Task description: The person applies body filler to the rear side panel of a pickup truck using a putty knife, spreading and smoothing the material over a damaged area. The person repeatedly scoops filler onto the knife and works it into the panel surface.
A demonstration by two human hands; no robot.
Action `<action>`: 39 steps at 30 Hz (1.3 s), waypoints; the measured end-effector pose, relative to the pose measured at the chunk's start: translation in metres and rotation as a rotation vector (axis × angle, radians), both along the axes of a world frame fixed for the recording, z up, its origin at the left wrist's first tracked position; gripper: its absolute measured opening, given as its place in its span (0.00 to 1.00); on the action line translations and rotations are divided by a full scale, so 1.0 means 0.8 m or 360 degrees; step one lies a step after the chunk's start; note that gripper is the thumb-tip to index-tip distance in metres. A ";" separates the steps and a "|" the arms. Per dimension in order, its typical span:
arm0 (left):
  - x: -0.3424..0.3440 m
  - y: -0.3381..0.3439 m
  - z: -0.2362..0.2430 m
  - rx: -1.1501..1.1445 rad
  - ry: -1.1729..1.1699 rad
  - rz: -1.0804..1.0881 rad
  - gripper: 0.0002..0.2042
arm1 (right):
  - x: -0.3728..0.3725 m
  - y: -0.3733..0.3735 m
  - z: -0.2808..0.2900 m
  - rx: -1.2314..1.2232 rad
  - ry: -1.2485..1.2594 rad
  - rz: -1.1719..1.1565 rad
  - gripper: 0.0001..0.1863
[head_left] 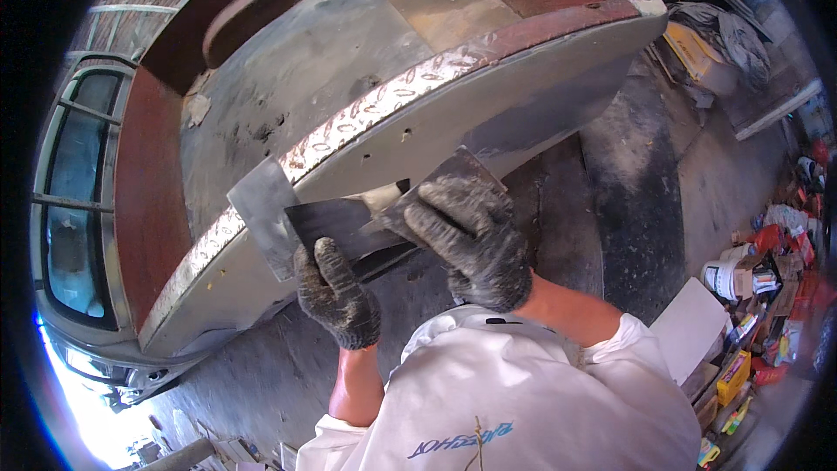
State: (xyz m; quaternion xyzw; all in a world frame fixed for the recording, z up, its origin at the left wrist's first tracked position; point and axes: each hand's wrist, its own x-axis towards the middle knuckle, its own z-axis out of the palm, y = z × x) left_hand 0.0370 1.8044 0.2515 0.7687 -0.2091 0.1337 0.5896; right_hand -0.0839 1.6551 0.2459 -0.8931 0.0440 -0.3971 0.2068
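Note:
Both my hands wear dirty dark knit gloves and meet in front of my chest, beside the pickup truck's side panel (pixel 384 139). Fingers of my left hand (pixel 340 301) are closed at the lower edge of a putty knife with a dark blade (pixel 336 220). A flat grey plate (pixel 264 214) sticks out behind that blade; how it is held is partly hidden. My right hand (pixel 475 240) grips a squarish grey spreader plate (pixel 466 167), close to the putty knife's pale handle end (pixel 385 195). The panel has grey patches and several small holes.
Beyond the panel lies the truck bed (pixel 305 61), with red-brown walls and a tread-plate rail (pixel 392 92). The cab window (pixel 83 201) is at left. Along the right wall are piled containers, a white bucket (pixel 722 279) and a yellow box (pixel 734 378). A dark mat (pixel 632 201) covers part of the floor.

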 end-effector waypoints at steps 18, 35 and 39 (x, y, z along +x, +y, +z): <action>0.009 0.010 0.020 -0.0077 -0.0106 0.0302 0.12 | 0.061 -0.095 -0.045 -0.0557 0.0031 -0.0481 0.31; 0.015 0.026 0.005 -0.0256 0.0140 0.0168 0.12 | 0.066 -0.097 -0.058 -0.0561 0.0062 -0.0519 0.28; 0.019 0.022 0.005 -0.0338 0.0137 0.0130 0.12 | 0.060 -0.096 -0.075 -0.0539 0.0137 -0.0520 0.27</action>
